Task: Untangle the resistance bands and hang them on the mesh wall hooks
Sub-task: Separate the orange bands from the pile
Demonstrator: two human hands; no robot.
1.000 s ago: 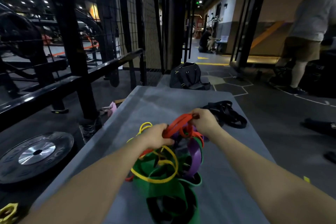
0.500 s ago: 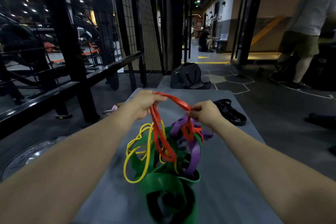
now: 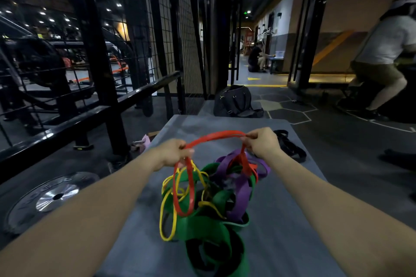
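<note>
Bands on the platform, mesh wall to the left

The band tangle (image 3: 209,200) lies on the platform (image 3: 281,220); the mesh wall (image 3: 180,36) stands behind-left, a bag (image 3: 235,101) beyond.

A grey platform (image 3: 281,220) runs from 6 o'clock toward centre. A black duffel bag (image 3: 234,101) sits on the floor beyond its far end, at 12 o'clock. A weight plate (image 3: 49,198) with a silver hub lies flat on the floor at 8 o'clock. A black steel rail (image 3: 90,114) crosses at 10 o'clock. A person in a white shirt (image 3: 389,40) stands at 2 o'clock. A seated person (image 3: 255,56) is visible far down the corridor at 1 o'clock.
</note>
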